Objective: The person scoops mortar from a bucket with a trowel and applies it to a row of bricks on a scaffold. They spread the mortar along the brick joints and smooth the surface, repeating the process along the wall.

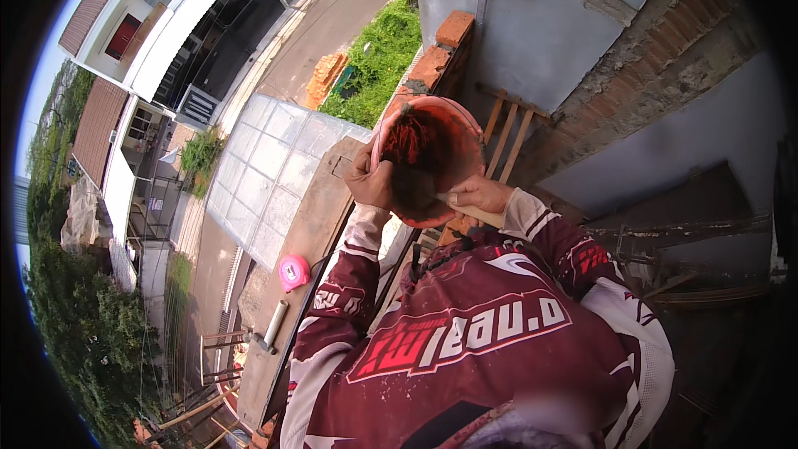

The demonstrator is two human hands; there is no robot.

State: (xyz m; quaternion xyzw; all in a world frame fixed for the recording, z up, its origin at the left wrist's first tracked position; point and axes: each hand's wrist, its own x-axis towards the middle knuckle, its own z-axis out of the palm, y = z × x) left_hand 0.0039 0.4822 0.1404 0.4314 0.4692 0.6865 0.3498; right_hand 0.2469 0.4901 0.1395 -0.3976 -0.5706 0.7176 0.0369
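Observation:
An orange-red bucket (467,129) is tipped toward me at the top of the brick wall, its inside coated with dark wet mortar (413,187). My left hand (371,181) is closed on the bucket's left rim. On the other side, my right hand (484,194) is wrapped round the pale handle of a trowel (485,216) at the bucket's lower right rim. The trowel's blade is hard to make out against the dark mortar. Fingertips of both hands are partly hidden.
A pink tape measure (293,273) and a pale-handled hammer (273,328) lie on the ledge (309,237) to my left. Orange bricks (428,66) run along the wall ahead. Beyond the ledge, a panelled roof (270,166) and a street lie lower down. A wooden frame (509,137) leans at the right.

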